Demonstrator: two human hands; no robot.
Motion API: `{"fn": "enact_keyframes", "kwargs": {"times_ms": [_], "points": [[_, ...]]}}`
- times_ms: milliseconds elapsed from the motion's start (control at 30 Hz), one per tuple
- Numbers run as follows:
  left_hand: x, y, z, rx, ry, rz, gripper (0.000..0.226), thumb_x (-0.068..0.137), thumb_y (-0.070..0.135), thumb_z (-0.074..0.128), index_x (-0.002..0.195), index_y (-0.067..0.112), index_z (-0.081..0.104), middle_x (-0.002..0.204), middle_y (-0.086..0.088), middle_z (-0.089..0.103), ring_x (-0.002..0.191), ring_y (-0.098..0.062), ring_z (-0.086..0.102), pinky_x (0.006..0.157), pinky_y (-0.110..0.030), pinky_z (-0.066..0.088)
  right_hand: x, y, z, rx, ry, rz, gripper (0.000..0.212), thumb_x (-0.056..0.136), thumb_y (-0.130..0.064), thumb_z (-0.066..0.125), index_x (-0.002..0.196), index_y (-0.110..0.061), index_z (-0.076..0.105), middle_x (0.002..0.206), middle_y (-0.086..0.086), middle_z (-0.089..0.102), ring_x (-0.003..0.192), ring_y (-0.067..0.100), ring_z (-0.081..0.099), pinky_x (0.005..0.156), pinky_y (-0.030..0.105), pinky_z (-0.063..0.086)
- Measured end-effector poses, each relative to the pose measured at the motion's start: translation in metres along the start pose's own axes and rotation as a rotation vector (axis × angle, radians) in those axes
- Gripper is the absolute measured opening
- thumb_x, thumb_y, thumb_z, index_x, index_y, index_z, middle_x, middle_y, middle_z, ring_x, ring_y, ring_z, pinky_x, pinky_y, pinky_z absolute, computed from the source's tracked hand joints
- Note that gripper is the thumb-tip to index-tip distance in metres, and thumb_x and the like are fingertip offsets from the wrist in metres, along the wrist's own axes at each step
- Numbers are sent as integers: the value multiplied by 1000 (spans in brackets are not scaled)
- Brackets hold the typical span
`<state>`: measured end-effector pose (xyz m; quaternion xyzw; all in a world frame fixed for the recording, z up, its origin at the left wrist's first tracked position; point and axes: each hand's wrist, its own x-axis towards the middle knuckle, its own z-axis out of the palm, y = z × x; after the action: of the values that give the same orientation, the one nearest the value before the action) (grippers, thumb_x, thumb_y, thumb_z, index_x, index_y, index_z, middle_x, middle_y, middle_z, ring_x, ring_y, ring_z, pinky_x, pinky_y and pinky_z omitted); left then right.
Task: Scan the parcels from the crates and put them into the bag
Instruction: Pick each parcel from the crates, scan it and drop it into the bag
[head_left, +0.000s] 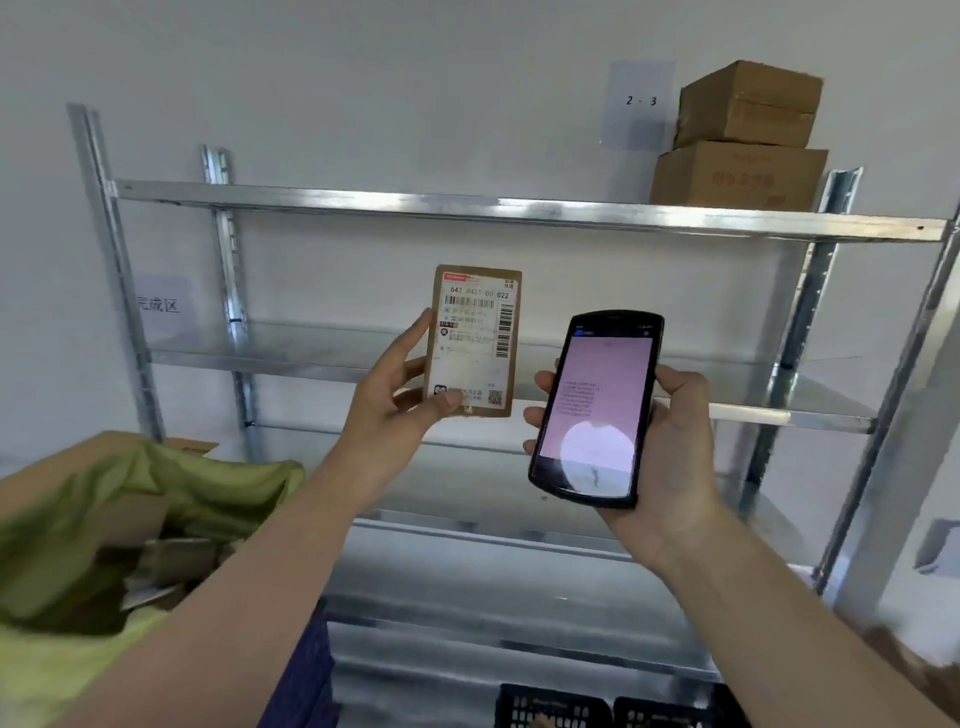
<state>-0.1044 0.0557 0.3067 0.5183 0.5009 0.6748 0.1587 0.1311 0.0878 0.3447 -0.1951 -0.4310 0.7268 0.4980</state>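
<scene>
Two bare hands raised before a galvanised steel shelving rack (519, 208). Left hand (395, 400): pinching a small flat brown cardboard parcel (474, 340) by its lower left corner, thumb across the front, fingers behind; parcel held upright, white shipping label with barcodes facing the camera, well above the crates and to the right of the bag. Right hand (670, 436): curled round a black handheld scanner (597, 405) with a lit pinkish screen, fingertips showing at its left edge, thumb at its right; device upright, tilted slightly, just beside the parcel, not touching it. Green fabric bag (156, 499) at lower left, lining an open brown cardboard carton (62, 467), brown parcels blurred inside. Two black plastic lattice crates (597, 709) at the bottom edge, contents not discernible. Two stacked brown cardboard boxes (743, 140) on the top shelf at right. White paper sign marked "2 - 3" (641, 101) on the wall beside them; second paper sign with printed characters (158, 304) on the wall at left.
</scene>
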Motion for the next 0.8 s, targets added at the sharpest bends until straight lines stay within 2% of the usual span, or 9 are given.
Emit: {"fn": "enact_keyframes", "kwargs": {"times_ms": [100, 167, 267, 333, 400, 467, 600, 667, 800], "points": [[-5, -13, -55, 48, 49, -23, 88, 91, 3, 78, 148, 61, 45, 140, 8, 67, 136, -16, 56, 107, -39, 57, 8, 36, 41, -12, -34, 56, 58, 105, -51, 34, 135, -16, 70, 122, 20, 77, 95, 38, 73, 85, 49, 61], [-6, -22, -92, 54, 81, -48, 88, 91, 2, 78, 148, 61, 46, 136, 7, 69, 135, -18, 58, 108, -42, 56, 16, 61, 68, -16, -60, 84, 59, 105, -52, 34, 134, -16, 70, 124, 21, 75, 96, 37, 71, 82, 49, 62], [-6, -40, -159, 64, 104, -71, 87, 91, 0, 78, 149, 58, 47, 133, 6, 70, 133, -18, 60, 108, -47, 56, 28, 107, 117, -19, -81, 114, 59, 105, -50, 31, 128, -14, 72, 123, 20, 76, 94, 37, 71, 88, 53, 61], [-4, -51, -204, 92, 107, -94, 87, 91, 0, 78, 147, 59, 49, 137, 7, 68, 135, -18, 59, 108, -47, 55, 36, 140, 151, -19, -86, 134, 61, 105, -50, 30, 129, -12, 72, 125, 20, 75, 94, 36, 71, 96, 60, 57], [-3, -63, -247, 104, 123, -116, 86, 92, 0, 78, 146, 59, 49, 138, 9, 68, 136, -17, 58, 108, -44, 56, 45, 175, 183, -13, -86, 164, 63, 106, -50, 30, 132, -10, 70, 128, 22, 73, 97, 37, 69, 105, 66, 50], [-3, -78, -288, 112, 147, -154, 86, 91, -1, 77, 145, 60, 50, 138, 8, 68, 136, -17, 58, 106, -39, 57, 54, 209, 211, -5, -81, 191, 62, 106, -50, 30, 133, -11, 70, 125, 22, 75, 96, 37, 69, 106, 67, 49], [-3, -108, -358, 136, 166, -237, 87, 91, -2, 77, 140, 65, 51, 136, 6, 69, 135, -19, 60, 106, -39, 56, 72, 269, 256, 4, -68, 255, 61, 106, -49, 29, 133, -11, 68, 108, 17, 77, 96, 38, 66, 94, 57, 54], [-3, -125, -387, 138, 196, -279, 87, 91, -3, 76, 136, 67, 50, 132, 3, 71, 130, -19, 63, 104, -40, 58, 84, 294, 272, 6, -65, 298, 60, 106, -50, 29, 130, -13, 70, 107, 16, 77, 100, 40, 64, 93, 55, 53], [-1, -164, -428, 160, 216, -369, 88, 91, -2, 77, 135, 69, 49, 136, 5, 68, 133, -20, 60, 108, -45, 55, 113, 337, 295, 6, -55, 370, 58, 106, -50, 31, 125, -13, 72, 109, 18, 76, 98, 38, 63, 80, 42, 52]]}}
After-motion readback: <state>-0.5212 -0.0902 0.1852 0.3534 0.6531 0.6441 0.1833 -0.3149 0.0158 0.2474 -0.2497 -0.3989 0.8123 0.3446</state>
